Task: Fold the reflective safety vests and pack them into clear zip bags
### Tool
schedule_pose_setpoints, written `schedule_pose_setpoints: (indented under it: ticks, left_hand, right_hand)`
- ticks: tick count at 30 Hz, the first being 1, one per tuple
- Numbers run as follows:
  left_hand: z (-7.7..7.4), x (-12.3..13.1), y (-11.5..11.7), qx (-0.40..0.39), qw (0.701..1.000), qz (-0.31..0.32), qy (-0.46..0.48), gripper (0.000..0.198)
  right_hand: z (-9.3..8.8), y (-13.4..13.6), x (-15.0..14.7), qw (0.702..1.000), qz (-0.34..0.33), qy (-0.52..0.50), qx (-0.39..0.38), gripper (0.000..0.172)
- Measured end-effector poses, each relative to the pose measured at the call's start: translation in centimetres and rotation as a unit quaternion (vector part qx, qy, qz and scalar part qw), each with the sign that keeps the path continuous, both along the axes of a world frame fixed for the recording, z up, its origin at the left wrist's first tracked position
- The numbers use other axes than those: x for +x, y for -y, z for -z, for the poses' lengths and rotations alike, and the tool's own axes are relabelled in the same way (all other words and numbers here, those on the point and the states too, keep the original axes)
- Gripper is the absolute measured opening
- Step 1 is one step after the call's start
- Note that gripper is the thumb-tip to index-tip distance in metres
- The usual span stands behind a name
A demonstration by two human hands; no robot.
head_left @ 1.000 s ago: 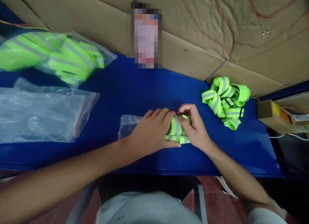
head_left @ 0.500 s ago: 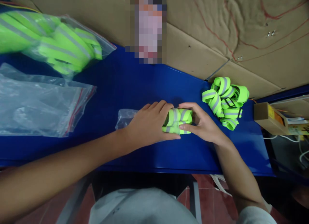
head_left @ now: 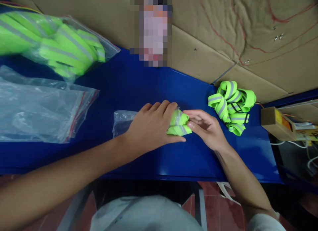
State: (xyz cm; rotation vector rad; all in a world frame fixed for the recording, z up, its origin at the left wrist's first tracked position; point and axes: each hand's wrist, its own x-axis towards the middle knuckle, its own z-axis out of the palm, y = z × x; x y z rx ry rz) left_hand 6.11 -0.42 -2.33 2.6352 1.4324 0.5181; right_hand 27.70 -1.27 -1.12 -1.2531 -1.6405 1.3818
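Note:
A folded neon yellow-green reflective strap (head_left: 182, 129) with grey stripes lies partly inside a small clear plastic bag (head_left: 122, 121) on the blue table. My left hand (head_left: 154, 125) is wrapped over the bag and the strap from above, hiding much of both; its thumb extends along the near side. At the strap's right end, my right hand (head_left: 205, 126) has curled fingers, with thumb and index finger at the folded edge. The bag's flat end sticks out to the left, beneath my left wrist.
Loose reflective straps (head_left: 231, 103) with black buckles lie in a heap to the right. At the left are a big bag of green straps (head_left: 67, 48) and flat clear zip bags (head_left: 42, 108). Cardboard (head_left: 198, 52) lines the back; a small carton (head_left: 275, 123) stands right.
The strap has gone further left into the bag, so less of it shows. The bag's left end has shifted slightly left. My right hand's fingers have moved from around the strap to its right end.

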Motion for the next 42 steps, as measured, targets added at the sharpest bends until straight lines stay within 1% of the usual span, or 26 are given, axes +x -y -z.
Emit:
schedule_pose_setpoints:
  ticks: [4, 7, 9, 12, 14, 16, 17, 18, 20, 22, 24, 26, 27, 28, 29, 30, 31, 32, 33, 34, 35, 36, 39, 42]
  left_hand:
    - [0.0, 0.5, 0.5, 0.001, 1.0, 0.006, 0.006, 0.087]
    - [-0.3, 0.5, 0.3, -0.029, 0.999, 0.007, 0.023, 0.092]
    - [-0.8, -0.2, -0.3, -0.096, 0.993, 0.011, 0.064, 0.101]
    - [-1.8, -1.7, -1.6, -0.239, 0.963, 0.018, 0.121, 0.103]
    - [-2.2, -2.6, -2.3, -0.282, 0.954, 0.003, 0.1, 0.094]
    - [-2.2, -3.1, -2.7, -0.281, 0.958, -0.011, 0.059, 0.08]
    - [-2.1, -3.1, -2.8, -0.276, 0.96, -0.013, 0.051, 0.073]
    - [-2.0, -3.0, -2.7, -0.276, 0.96, -0.012, 0.053, 0.066]
    - [-1.7, -2.5, -2.5, -0.282, 0.956, -0.014, 0.077, 0.056]
    - [-1.7, -2.0, -2.1, -0.298, 0.949, -0.02, 0.098, 0.051]
    - [-1.8, -1.5, -1.7, -0.309, 0.943, -0.035, 0.12, 0.048]
    - [-2.0, -1.2, -1.5, -0.306, 0.937, -0.051, 0.159, 0.047]
    - [-2.0, -1.1, -1.4, -0.303, 0.933, -0.058, 0.186, 0.046]
    - [-2.1, -1.1, -1.4, -0.306, 0.924, -0.06, 0.22, 0.044]
    - [-2.2, -1.1, -1.5, -0.32, 0.909, -0.057, 0.263, 0.042]
    - [-2.2, -1.2, -1.7, -0.35, 0.882, -0.048, 0.311, 0.04]
    - [-2.1, -1.4, -2.0, -0.393, 0.846, -0.034, 0.359, 0.039]
    - [-2.1, -1.6, -2.2, -0.443, 0.803, -0.018, 0.399, 0.038]
    - [-2.0, -1.8, -2.5, -0.49, 0.76, -0.002, 0.426, 0.037]
    - [-1.8, -1.9, -2.8, -0.525, 0.728, 0.011, 0.441, 0.037]
    - [-1.7, -2.0, -2.9, -0.546, 0.71, 0.018, 0.444, 0.036]
    - [-1.5, -2.0, -3.0, -0.553, 0.706, 0.022, 0.442, 0.035]
    - [-1.0, -1.7, -2.7, -0.545, 0.714, 0.024, 0.44, 0.034]
    - [-0.6, -1.2, -2.1, -0.54, 0.714, 0.02, 0.444, 0.03]
  right_hand:
    - [0.7, 0.3, -1.0, 1.0, 0.019, -0.007, -0.01, 0.032]
    - [0.7, 0.5, -1.4, 1.0, 0.003, -0.012, -0.002, 0.03]
    - [0.8, 0.4, -1.3, 1.0, -0.013, -0.023, 0.013, 0.03]
    - [1.2, 0.2, -1.1, 0.999, -0.009, -0.03, 0.012, 0.032]
    - [1.5, 0.1, -1.1, 0.999, 0.024, -0.033, 0.006, 0.032]
    - [1.7, 0.2, -1.2, 0.998, 0.055, -0.035, 0.008, 0.032]
    - [1.6, 0.4, -1.2, 0.998, 0.057, -0.031, 0.006, 0.03]
    - [1.5, 0.6, -1.3, 0.999, 0.048, -0.023, -0.001, 0.029]
    - [1.2, 1.0, -1.2, 1.0, 0.003, -0.005, -0.024, 0.031]
    - [1.0, 1.3, -1.2, 0.997, -0.056, -0.016, -0.053, 0.04]
    - [1.0, 1.4, -1.2, 0.99, -0.102, -0.061, -0.081, 0.051]
    - [1.0, 1.3, -1.4, 0.983, -0.112, -0.112, -0.095, 0.057]
    - [1.0, 1.3, -1.5, 0.982, -0.1, -0.131, -0.093, 0.057]
    - [0.9, 1.2, -1.6, 0.982, -0.079, -0.146, -0.085, 0.055]
    - [0.9, 1.2, -1.6, 0.984, -0.051, -0.155, -0.07, 0.052]
    - [0.8, 1.2, -1.6, 0.987, -0.021, -0.154, -0.048, 0.048]
    - [0.8, 1.2, -1.5, 0.99, 0.008, -0.139, -0.023, 0.043]
    - [0.7, 1.2, -1.3, 0.993, 0.03, -0.11, 0.002, 0.036]
    - [0.5, 1.2, -1.0, 0.996, 0.04, -0.076, 0.021, 0.031]
    - [0.4, 1.2, -0.7, 0.998, 0.037, -0.049, 0.03, 0.028]
    - [0.2, 1.1, -0.3, 0.999, 0.022, -0.032, 0.025, 0.026]
    - [0.0, 1.1, 0.0, 1.0, 0.001, -0.027, 0.009, 0.028]
    - [-0.5, 0.9, 0.6, 0.994, -0.083, -0.048, -0.059, 0.041]
    - [-0.7, 0.8, 0.8, 0.982, -0.161, -0.044, -0.089, 0.047]
